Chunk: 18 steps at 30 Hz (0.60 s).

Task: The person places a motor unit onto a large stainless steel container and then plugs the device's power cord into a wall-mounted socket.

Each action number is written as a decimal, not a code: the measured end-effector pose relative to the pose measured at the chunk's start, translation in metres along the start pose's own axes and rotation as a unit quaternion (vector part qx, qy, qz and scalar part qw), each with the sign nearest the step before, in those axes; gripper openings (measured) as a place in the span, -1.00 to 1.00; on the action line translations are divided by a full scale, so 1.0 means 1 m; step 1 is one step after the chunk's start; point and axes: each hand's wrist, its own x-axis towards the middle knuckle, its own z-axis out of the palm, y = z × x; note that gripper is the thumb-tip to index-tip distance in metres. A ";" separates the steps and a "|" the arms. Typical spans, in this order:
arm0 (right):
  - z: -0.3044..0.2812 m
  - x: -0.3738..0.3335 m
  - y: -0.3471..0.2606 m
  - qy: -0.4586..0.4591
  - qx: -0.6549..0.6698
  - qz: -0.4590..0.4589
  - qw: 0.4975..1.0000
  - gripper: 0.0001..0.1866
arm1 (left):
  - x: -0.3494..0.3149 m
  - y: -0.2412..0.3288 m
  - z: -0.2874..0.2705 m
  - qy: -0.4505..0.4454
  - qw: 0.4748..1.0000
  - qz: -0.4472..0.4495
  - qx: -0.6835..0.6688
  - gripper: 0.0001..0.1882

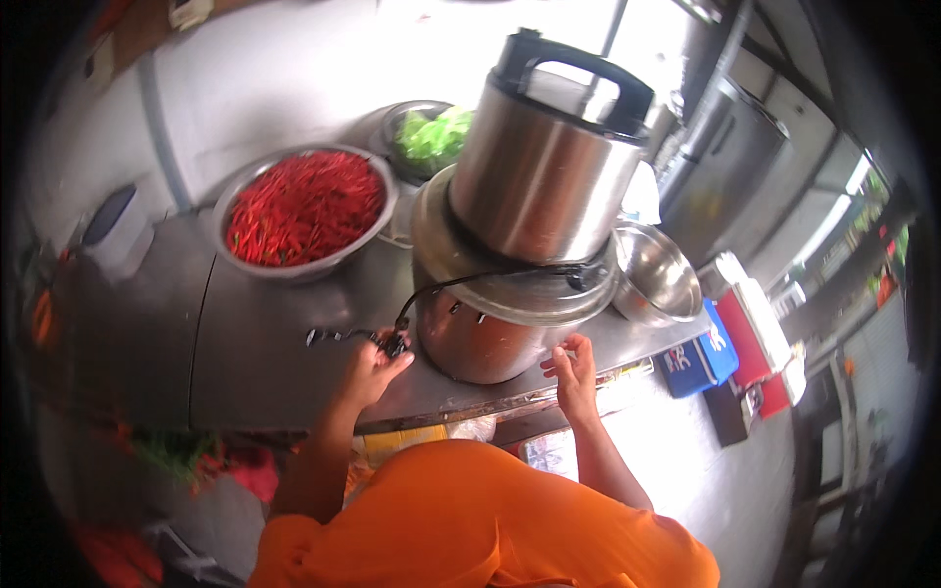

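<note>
Before me on the steel table stands a large stainless steel machine (549, 176) with a black handle on top and a wide steel bowl as its base. From its motor housing a black power cord (461, 281) runs down to my left hand (371, 372). My left fingers are closed on a bundled part of the cord, and a loose end sticks out to the left. My right hand (574, 370) is by the right side of the steel base, fingers slightly bent and apart, holding nothing.
A steel basin of red chillies (306, 208) stands at the back left, near a bowl of green leaves (431, 135). To the right is a steel bowl (655, 274). A blue box (698, 358) sits beyond the table (265, 343). A plastic container (120, 235) stands far left.
</note>
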 end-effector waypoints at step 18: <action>0.000 -0.033 -0.195 0.116 -0.212 -0.503 0.829 -0.48 | -0.028 0.230 0.022 0.001 0.825 0.352 0.442 -0.54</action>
